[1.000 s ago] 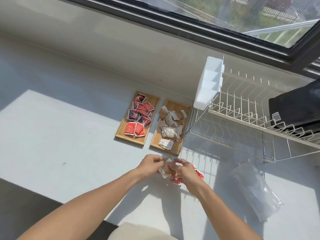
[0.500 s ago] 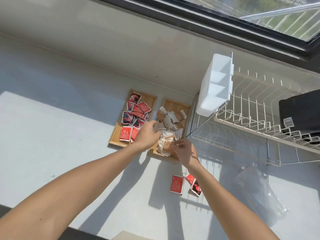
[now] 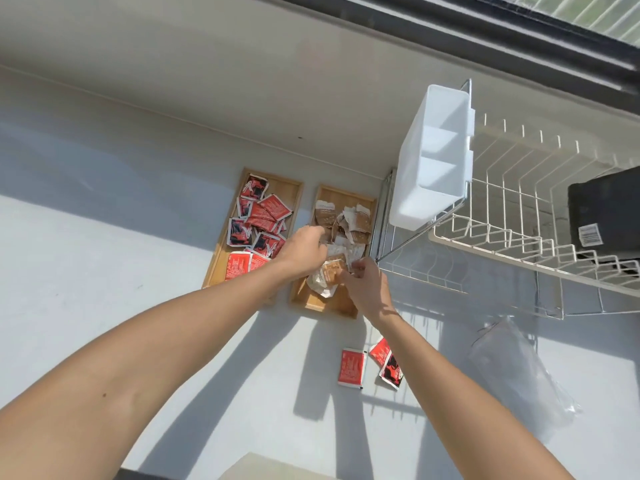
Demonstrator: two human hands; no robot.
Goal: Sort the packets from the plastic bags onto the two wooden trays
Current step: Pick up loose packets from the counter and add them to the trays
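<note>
Two wooden trays lie side by side on the white counter. The left tray (image 3: 294, 188) holds several red packets (image 3: 265, 213). The right tray (image 3: 313, 301) holds several brown and white packets (image 3: 358, 221). My left hand (image 3: 304, 249) reaches over the middle of the right tray, fingers curled on the brown packets there. My right hand (image 3: 367, 289) is at the tray's near right side, its fingers closed on brown and white packets (image 3: 327, 277). Three loose red packets (image 3: 352, 367) lie on the counter nearer me. A clear plastic bag (image 3: 516, 372) lies flat at the right.
A white wire dish rack (image 3: 512, 216) stands right of the trays, with a white plastic caddy (image 3: 433, 161) hung on its left end and a black box (image 3: 606, 209) inside. A wall and window frame run behind.
Both hands moved from the counter near me forward to the right tray, carrying brown and white packets. The red packets that lay under them are now uncovered on the counter.
</note>
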